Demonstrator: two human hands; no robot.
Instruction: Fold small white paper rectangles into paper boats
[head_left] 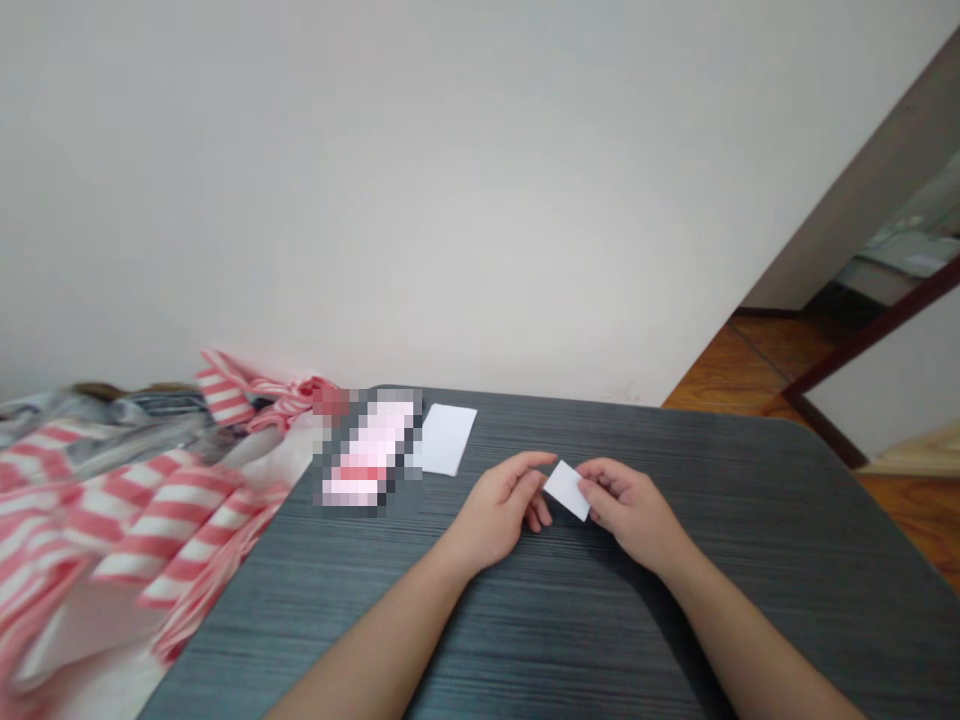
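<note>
A small white piece of paper (568,490), perhaps folded, is held tilted above the dark table (480,640). My right hand (626,505) pinches its right edge between thumb and fingers. Close by on the left is my left hand (499,505), its fingers curved and apart. Its index fingertip comes near the paper's top corner and its thumb near the left corner; whether they touch it I cannot tell. Farther back lies a larger white sheet or stack of paper (448,440), flat on the table.
A pixelated pink-and-white object with a dark edge, perhaps a phone (371,450), lies at the table's back left. Red-and-white striped cloth (180,510) is heaped beyond the left edge. A white wall (480,200) rises behind; wooden floor (705,370) shows at right.
</note>
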